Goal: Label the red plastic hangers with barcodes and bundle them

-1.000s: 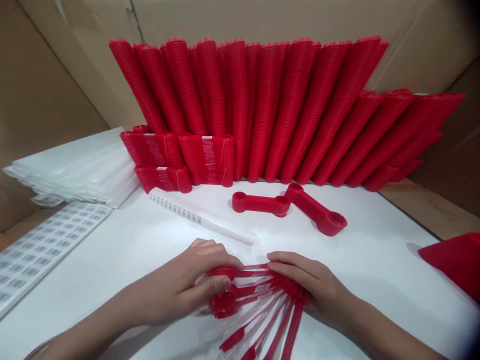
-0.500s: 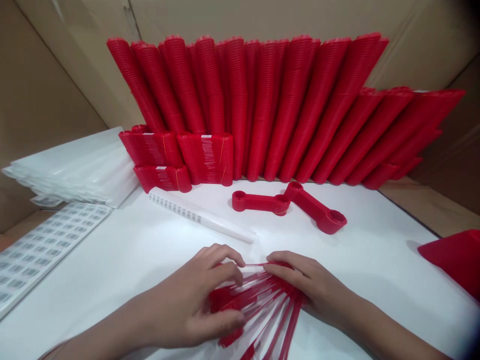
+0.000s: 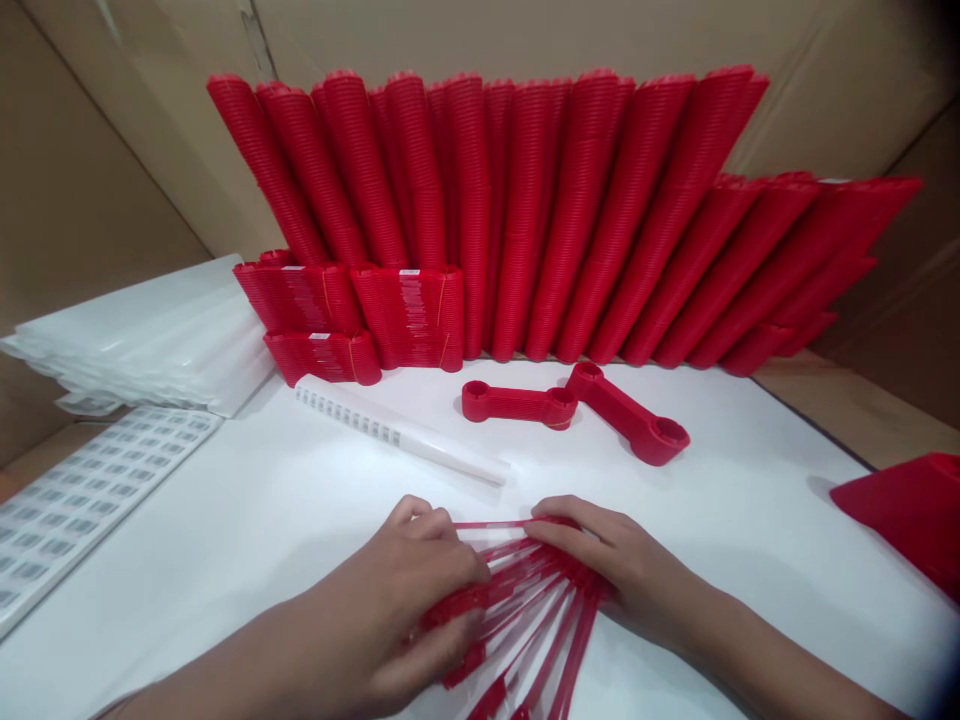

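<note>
Between my hands is a fanned bundle of thin red plastic pieces (image 3: 536,605), with clear or whitish gaps between them. My right hand (image 3: 619,555) grips its right end, fingers over the top, where the pieces come together. At the left end, my left hand (image 3: 409,610) has its fingers curled against the pieces. The thumb lies below them, and the fingertips are partly hidden. One narrow red strip stretches across the far side from hand to hand. Just beyond the hands lies a rolled white sheet of barcode labels (image 3: 442,455).
Two short stacks of red dumbbell-shaped pieces, one straight (image 3: 519,403) and one slanted (image 3: 630,415), lie farther back. Tall red stacks (image 3: 517,220) line the rear. White plastic bags (image 3: 150,330) and a label sheet (image 3: 97,500) are left; a red object (image 3: 904,510) is right.
My left fingers, spread over the bundle before, have curled in and closed onto its left end. A white strip near the far edge no longer shows. My right hand keeps its grip.
</note>
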